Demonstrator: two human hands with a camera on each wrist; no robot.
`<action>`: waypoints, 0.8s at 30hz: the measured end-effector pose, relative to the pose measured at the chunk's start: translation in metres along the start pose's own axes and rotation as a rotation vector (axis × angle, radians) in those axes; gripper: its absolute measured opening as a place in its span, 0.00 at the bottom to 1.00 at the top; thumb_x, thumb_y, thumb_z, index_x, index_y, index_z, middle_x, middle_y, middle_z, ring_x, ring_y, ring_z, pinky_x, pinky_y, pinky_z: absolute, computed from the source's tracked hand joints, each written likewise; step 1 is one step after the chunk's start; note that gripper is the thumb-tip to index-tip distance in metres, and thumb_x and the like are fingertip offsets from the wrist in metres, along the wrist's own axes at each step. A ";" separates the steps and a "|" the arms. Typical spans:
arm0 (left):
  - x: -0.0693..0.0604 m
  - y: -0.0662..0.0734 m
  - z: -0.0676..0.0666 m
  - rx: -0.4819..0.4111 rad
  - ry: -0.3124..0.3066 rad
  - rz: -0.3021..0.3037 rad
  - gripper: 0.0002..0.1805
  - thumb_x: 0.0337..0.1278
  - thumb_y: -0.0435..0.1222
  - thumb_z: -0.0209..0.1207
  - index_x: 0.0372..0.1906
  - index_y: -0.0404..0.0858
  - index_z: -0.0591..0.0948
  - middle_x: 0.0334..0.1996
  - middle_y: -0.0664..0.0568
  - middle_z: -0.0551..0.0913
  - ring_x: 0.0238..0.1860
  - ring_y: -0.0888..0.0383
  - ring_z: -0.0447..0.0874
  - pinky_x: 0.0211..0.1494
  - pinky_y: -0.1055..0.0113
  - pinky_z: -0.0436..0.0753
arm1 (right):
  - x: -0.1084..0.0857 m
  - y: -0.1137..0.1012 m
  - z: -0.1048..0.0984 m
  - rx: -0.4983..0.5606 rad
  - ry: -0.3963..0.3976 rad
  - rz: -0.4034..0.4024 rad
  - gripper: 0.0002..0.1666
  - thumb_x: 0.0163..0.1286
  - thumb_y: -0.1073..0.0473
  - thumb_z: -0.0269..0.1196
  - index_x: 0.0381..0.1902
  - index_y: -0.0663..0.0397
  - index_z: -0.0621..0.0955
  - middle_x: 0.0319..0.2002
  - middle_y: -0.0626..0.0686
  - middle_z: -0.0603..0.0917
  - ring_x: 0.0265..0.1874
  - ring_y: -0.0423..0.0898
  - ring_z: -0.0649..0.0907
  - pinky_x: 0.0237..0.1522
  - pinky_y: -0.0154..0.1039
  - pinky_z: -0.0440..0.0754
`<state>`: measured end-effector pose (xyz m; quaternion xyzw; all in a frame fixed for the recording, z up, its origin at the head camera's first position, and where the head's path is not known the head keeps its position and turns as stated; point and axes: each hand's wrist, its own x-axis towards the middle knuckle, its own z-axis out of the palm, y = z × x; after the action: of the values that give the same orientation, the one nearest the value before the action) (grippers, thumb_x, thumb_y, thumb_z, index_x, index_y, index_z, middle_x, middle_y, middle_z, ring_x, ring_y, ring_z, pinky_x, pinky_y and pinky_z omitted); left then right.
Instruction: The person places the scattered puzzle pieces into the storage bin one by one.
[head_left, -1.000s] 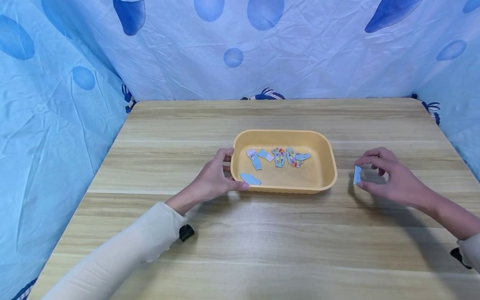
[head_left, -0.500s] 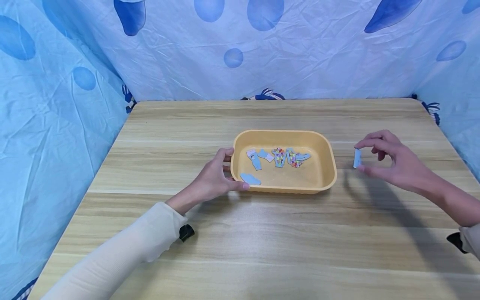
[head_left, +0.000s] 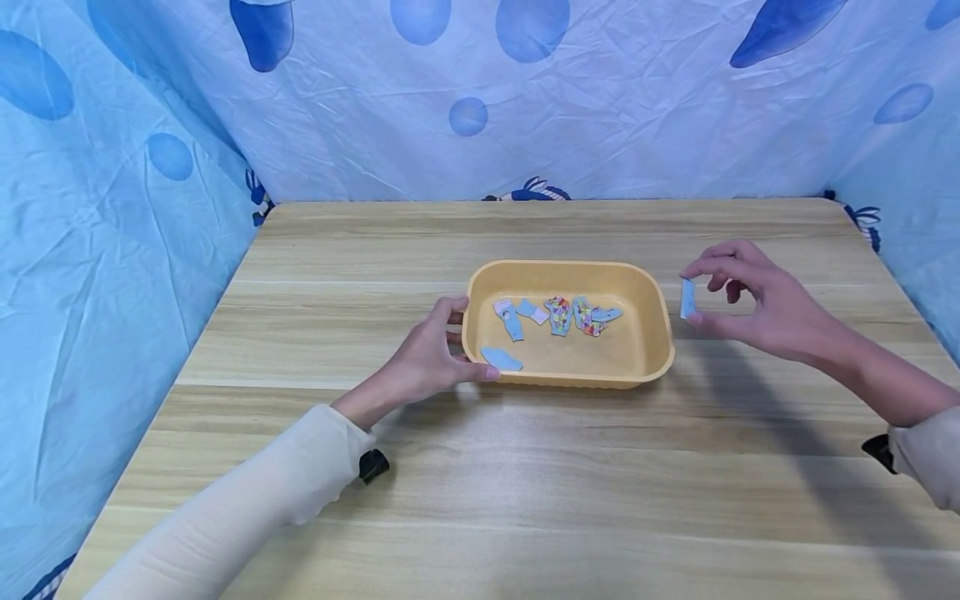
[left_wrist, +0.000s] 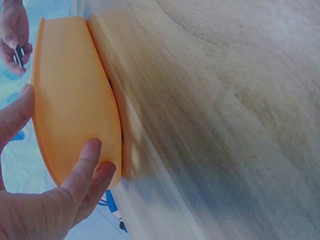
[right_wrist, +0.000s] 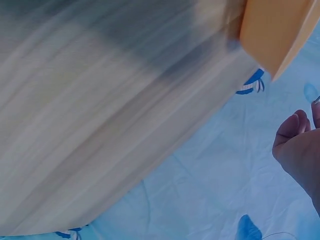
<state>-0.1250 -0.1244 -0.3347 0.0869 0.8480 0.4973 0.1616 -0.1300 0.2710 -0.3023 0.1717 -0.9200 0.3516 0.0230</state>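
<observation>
A yellow plastic tray (head_left: 570,379) stands on the table in the head view. My left hand (head_left: 420,354) grips its left end, thumb by the front rim and fingers against the outer wall. To the right of the tray, above the table, my right hand (head_left: 772,308) pinches a light-blue puzzle piece (head_left: 687,298) between thumb and forefinger. Inside the tray lie several flat puzzle pieces: a pale blue one (head_left: 501,358) near the front left, a multicoloured one (head_left: 558,316) at the middle, and others beside them. The right wrist view barely shows the held piece.
The wood-grain table (head_left: 480,483) reaches back to a blue patterned cloth (head_left: 337,125) hung behind it and along both sides. A black wrist device (head_left: 372,465) sits at my left cuff, and another dark one (head_left: 879,452) at the right cuff.
My right hand has risen from near the table and moved away from me and left toward the tray, carrying the puzzle piece. The left hand and the tray have stayed put.
</observation>
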 end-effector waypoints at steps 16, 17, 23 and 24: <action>0.000 -0.002 -0.001 -0.019 -0.003 0.003 0.57 0.34 0.33 0.78 0.71 0.37 0.56 0.58 0.44 0.70 0.54 0.50 0.76 0.46 0.70 0.85 | 0.032 -0.024 0.024 0.029 -0.135 -0.123 0.23 0.56 0.62 0.72 0.50 0.46 0.81 0.53 0.45 0.69 0.40 0.46 0.70 0.34 0.34 0.67; 0.000 -0.002 0.000 -0.023 -0.004 0.002 0.57 0.34 0.33 0.78 0.71 0.37 0.56 0.58 0.44 0.70 0.54 0.50 0.76 0.46 0.70 0.85 | 0.035 -0.026 0.027 0.030 -0.145 -0.143 0.23 0.55 0.62 0.72 0.50 0.47 0.81 0.53 0.46 0.70 0.39 0.46 0.71 0.33 0.34 0.67; 0.000 -0.002 0.000 -0.023 -0.004 0.001 0.57 0.34 0.34 0.78 0.71 0.38 0.56 0.58 0.44 0.70 0.54 0.50 0.77 0.46 0.70 0.85 | 0.049 -0.037 0.039 0.004 -0.203 -0.224 0.24 0.54 0.63 0.73 0.50 0.51 0.81 0.52 0.49 0.70 0.40 0.45 0.70 0.32 0.34 0.69; 0.000 -0.002 -0.001 -0.023 -0.003 0.002 0.57 0.34 0.34 0.78 0.71 0.38 0.56 0.58 0.44 0.70 0.54 0.50 0.77 0.46 0.70 0.85 | 0.051 -0.038 0.041 0.003 -0.212 -0.232 0.24 0.54 0.63 0.73 0.50 0.51 0.81 0.51 0.50 0.70 0.40 0.45 0.70 0.32 0.34 0.69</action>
<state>-0.1256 -0.1255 -0.3360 0.0868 0.8419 0.5069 0.1636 -0.1617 0.2023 -0.3002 0.3132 -0.8907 0.3277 -0.0342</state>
